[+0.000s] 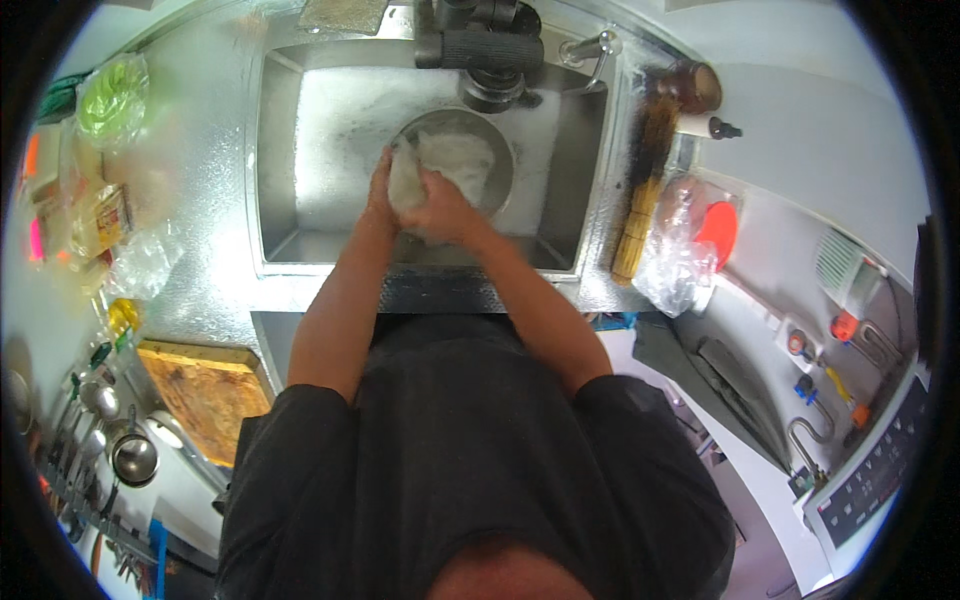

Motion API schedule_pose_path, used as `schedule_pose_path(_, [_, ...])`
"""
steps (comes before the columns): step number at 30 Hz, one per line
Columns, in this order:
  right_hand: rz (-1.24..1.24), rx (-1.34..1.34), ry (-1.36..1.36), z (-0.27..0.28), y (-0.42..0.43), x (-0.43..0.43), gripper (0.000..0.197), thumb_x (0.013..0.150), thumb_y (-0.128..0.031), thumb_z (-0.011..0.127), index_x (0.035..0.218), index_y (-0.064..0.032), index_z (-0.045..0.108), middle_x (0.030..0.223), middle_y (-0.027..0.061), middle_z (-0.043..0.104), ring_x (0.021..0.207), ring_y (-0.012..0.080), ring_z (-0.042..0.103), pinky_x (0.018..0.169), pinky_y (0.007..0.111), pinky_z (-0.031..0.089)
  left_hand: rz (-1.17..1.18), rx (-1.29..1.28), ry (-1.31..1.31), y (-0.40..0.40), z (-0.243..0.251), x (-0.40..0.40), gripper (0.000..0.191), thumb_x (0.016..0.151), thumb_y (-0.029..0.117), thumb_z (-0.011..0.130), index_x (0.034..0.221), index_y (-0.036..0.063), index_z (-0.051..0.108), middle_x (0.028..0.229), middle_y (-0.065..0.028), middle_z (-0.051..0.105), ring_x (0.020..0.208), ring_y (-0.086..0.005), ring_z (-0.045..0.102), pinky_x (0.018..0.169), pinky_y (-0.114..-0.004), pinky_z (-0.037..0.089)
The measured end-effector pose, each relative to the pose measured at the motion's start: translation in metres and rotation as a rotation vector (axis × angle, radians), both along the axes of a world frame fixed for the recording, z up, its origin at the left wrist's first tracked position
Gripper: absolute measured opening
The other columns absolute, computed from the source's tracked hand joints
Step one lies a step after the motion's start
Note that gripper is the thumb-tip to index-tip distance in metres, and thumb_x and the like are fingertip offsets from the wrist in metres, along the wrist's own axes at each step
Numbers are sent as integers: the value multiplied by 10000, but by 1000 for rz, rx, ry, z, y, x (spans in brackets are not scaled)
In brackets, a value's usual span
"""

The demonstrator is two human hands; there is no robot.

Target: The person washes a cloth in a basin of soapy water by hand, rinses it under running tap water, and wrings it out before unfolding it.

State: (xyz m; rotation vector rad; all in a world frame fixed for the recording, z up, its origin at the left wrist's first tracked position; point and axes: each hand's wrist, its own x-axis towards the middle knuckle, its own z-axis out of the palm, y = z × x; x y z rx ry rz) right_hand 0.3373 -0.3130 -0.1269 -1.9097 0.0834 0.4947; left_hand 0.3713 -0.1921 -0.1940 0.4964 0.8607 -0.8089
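Both my hands are over the front left side of a round metal bowl (501, 169) standing in a stainless steel sink (337, 165). Between them is a pale, wet cloth (406, 176), its lower part slightly blurred. My left hand (382, 191) grips its left side. From the right, my right hand (442, 206) presses on it with bent fingers. More pale material, cloth-like and soaked, lies in cloudy water in the bowl (454, 154). The undersides of both hands are hidden.
A black faucet fixture (491, 52) overhangs the sink's back, with a metal spout (592, 49) beside it. Right of the sink lie a straw brush (637, 225) and plastic bags (675, 262). A wooden cutting board (206, 394) and bagged goods (112, 105) are on the left.
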Motion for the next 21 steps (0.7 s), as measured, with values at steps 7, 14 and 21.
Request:
schedule_pose_path(7, [-173, -454, -316, 25, 41, -15, 469, 740, -405, 703, 928, 11, 598, 873, 217, 649, 816, 426, 628, 760, 486, 494, -10, -266, 190, 13, -51, 20, 464, 999, 360, 420, 1308, 22, 493, 1213, -130, 588, 1073, -260, 590, 895, -380, 523])
schedule_pose_path(14, [-134, -633, -532, -8, -45, -11, 387, 768, -296, 715, 935, 33, 596, 933, 236, 622, 859, 421, 610, 743, 474, 492, -514, 231, -44, -39, 55, 2, 361, 988, 289, 492, 1202, 13, 584, 1162, -89, 621, 1061, -238, 607, 873, -370, 516])
schedule_pose_path(21, [22, -960, -3, -60, -52, -3, 427, 826, -220, 630, 1194, -20, 544, 1181, 208, 541, 1128, 391, 521, 947, 451, 446, -287, 311, -230, 22, 24, -22, 392, 956, 247, 582, 1272, 23, 522, 1246, -118, 558, 1121, -282, 575, 921, -392, 499])
